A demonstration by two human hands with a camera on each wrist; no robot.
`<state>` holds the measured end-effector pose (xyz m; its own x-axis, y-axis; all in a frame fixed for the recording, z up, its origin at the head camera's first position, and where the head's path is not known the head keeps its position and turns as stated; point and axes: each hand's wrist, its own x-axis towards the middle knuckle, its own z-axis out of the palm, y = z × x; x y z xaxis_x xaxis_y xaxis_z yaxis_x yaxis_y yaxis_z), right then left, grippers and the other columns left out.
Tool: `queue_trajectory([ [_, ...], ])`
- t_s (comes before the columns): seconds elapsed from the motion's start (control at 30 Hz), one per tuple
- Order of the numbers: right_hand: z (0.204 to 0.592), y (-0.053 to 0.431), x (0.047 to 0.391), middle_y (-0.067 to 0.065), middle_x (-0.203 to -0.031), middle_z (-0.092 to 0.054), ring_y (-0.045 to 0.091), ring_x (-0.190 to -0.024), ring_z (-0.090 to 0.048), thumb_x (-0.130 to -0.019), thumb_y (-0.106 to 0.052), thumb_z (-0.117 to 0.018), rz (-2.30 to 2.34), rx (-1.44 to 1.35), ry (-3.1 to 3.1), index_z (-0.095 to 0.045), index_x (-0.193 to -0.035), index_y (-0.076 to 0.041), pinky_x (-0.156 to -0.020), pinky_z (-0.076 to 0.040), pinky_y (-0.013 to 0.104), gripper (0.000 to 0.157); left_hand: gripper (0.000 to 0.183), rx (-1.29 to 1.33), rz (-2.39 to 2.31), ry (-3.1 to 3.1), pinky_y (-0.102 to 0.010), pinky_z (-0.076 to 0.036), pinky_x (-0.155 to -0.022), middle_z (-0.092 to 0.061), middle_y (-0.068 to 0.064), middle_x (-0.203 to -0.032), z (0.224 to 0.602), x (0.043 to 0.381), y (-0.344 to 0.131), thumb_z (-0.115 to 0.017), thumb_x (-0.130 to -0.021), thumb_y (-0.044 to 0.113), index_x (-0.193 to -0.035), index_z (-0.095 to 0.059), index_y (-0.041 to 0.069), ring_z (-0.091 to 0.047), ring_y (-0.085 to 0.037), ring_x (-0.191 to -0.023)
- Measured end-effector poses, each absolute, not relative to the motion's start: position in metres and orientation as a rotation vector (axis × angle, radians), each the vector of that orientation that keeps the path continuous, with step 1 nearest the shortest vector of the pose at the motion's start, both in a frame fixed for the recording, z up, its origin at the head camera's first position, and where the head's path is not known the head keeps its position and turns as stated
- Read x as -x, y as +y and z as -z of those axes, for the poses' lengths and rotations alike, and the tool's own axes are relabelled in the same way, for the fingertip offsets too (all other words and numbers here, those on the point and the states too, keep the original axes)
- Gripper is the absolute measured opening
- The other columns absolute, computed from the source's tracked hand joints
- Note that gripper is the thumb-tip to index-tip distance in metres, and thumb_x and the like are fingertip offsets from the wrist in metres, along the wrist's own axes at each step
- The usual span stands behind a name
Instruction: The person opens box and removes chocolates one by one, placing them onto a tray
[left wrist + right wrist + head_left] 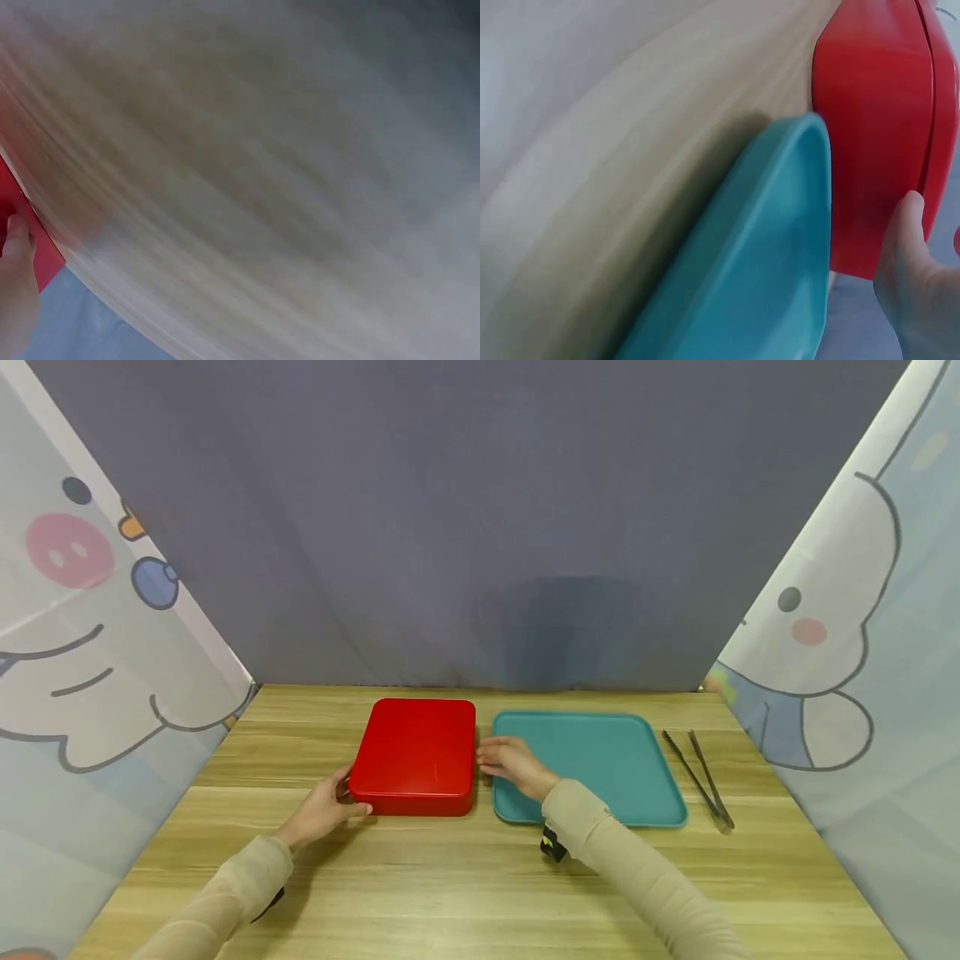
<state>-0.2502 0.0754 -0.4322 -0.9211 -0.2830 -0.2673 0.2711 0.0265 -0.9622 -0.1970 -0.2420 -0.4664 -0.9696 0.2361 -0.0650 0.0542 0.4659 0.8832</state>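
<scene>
A red lidded box [417,748] sits on the wooden table, left of the middle in the head view. My left hand [324,808] grips its near left corner, with the thumb along the front and the fingers at the left side. In the left wrist view a thumb [16,232] lies against the red wall. My right hand [517,764] is at the box's right side, its fingers loosely extended toward it. The right wrist view shows the thumb [907,217] against the side wall, close to the lid seam. The box's inside is hidden under the lid.
A teal tray [600,768] lies right of the box, partly under my right hand and wrist. Beyond it, metal tongs [708,789] lie spread on the wooden table [420,893]. A grey curtain [480,527] stands behind the table, with printed cloths at both sides.
</scene>
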Motion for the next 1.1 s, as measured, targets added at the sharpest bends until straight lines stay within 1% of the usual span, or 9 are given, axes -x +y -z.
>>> queue_trajectory([
  [0.2, 0.435, 0.069, 0.251, 0.016, -0.108, -0.052, 0.024, -0.094, -0.054, -0.092, 0.004, -0.041, 1.990, -0.062, 1.848, -0.046, -0.125, 0.009, -0.094, -0.047, 0.039, 0.034, 0.088, -0.245, -1.517, 2.537, -0.036, -0.050, -0.089, -0.041, -0.032, -0.133, 0.468, 0.197, -0.243, -0.073, -0.077, 0.010, -0.140, -0.017, -0.013, -0.050, -0.040, -0.116],
  [0.4, 0.438, 0.070, 0.258, 0.012, -0.106, -0.051, 0.020, -0.092, -0.053, -0.096, 0.001, -0.033, 2.060, -0.135, 1.696, -0.043, -0.130, 0.007, -0.096, -0.045, 0.036, 0.036, 0.086, -0.249, -1.528, 2.545, -0.036, -0.050, -0.088, -0.042, -0.030, -0.133, 0.467, 0.200, -0.242, -0.073, -0.077, 0.012, -0.141, -0.020, -0.011, -0.051, -0.040, -0.116],
  [0.53, 0.441, 0.071, 0.259, 0.009, -0.101, -0.053, 0.017, -0.088, -0.054, -0.097, -0.004, -0.040, 2.092, -0.210, 1.611, -0.046, -0.130, 0.003, -0.093, -0.047, 0.032, 0.035, 0.087, -0.269, -1.527, 2.534, -0.034, -0.051, -0.086, -0.042, -0.031, -0.134, 0.466, 0.200, -0.242, -0.073, -0.078, 0.011, -0.141, -0.018, -0.011, -0.051, -0.039, -0.116],
  [0.63, 0.446, 0.070, 0.258, 0.010, -0.108, -0.055, 0.016, -0.091, -0.055, -0.094, -0.006, -0.050, 2.099, -0.216, 1.602, -0.045, -0.132, 0.001, -0.094, -0.046, 0.032, 0.039, 0.087, -0.268, -1.530, 2.525, -0.033, -0.051, -0.086, -0.040, -0.031, -0.135, 0.467, 0.199, -0.243, -0.072, -0.078, 0.010, -0.141, -0.017, -0.012, -0.050, -0.040, -0.116],
  [0.67, 0.447, 0.069, 0.257, 0.012, -0.113, -0.055, 0.019, -0.095, -0.056, -0.093, -0.006, -0.052, 2.100, -0.201, 1.611, -0.044, -0.133, 0.001, -0.096, -0.045, 0.033, 0.042, 0.087, -0.269, -1.531, 2.523, -0.033, -0.051, -0.086, -0.040, -0.031, -0.135, 0.467, 0.199, -0.243, -0.072, -0.078, 0.010, -0.141, -0.017, -0.012, -0.050, -0.040, -0.116],
  [0.8, 0.448, 0.066, 0.254, 0.017, -0.129, -0.051, 0.017, -0.101, -0.057, -0.089, -0.003, -0.058, 2.088, -0.164, 1.688, -0.041, -0.135, 0.001, -0.099, -0.043, 0.036, 0.050, 0.087, -0.262, -1.531, 2.520, -0.033, -0.052, -0.085, -0.042, -0.031, -0.134, 0.467, 0.199, -0.242, -0.073, -0.078, 0.010, -0.141, -0.017, -0.012, -0.051, -0.039, -0.116],
  [0.87, 0.447, 0.065, 0.254, 0.017, -0.130, -0.050, 0.016, -0.099, -0.058, -0.088, -0.003, -0.059, 2.070, -0.166, 1.725, -0.042, -0.135, 0.000, -0.097, -0.044, 0.035, 0.050, 0.087, -0.264, -1.536, 2.517, -0.032, -0.052, -0.085, -0.042, -0.031, -0.133, 0.467, 0.199, -0.242, -0.073, -0.077, 0.010, -0.141, -0.017, -0.012, -0.051, -0.039, -0.116],
  [0.9, 0.447, 0.064, 0.254, 0.017, -0.129, -0.051, 0.013, -0.094, -0.058, -0.087, -0.003, -0.060, 2.062, -0.180, 1.740, -0.044, -0.134, 0.000, -0.096, -0.046, 0.034, 0.050, 0.087, -0.263, -1.538, 2.517, -0.032, -0.052, -0.085, -0.042, -0.031, -0.133, 0.467, 0.199, -0.242, -0.073, -0.077, 0.010, -0.141, -0.017, -0.012, -0.051, -0.039, -0.116],
  [1.1, 0.446, 0.062, 0.256, 0.016, -0.128, -0.051, 0.012, -0.088, -0.058, -0.086, -0.004, -0.062, 2.045, -0.194, 1.756, -0.045, -0.133, 0.000, -0.089, -0.048, 0.030, 0.051, 0.087, -0.254, -1.538, 2.521, -0.033, -0.051, -0.087, -0.042, -0.030, -0.134, 0.470, 0.201, -0.243, -0.072, -0.078, 0.010, -0.141, -0.018, -0.011, -0.050, -0.040, -0.117],
])
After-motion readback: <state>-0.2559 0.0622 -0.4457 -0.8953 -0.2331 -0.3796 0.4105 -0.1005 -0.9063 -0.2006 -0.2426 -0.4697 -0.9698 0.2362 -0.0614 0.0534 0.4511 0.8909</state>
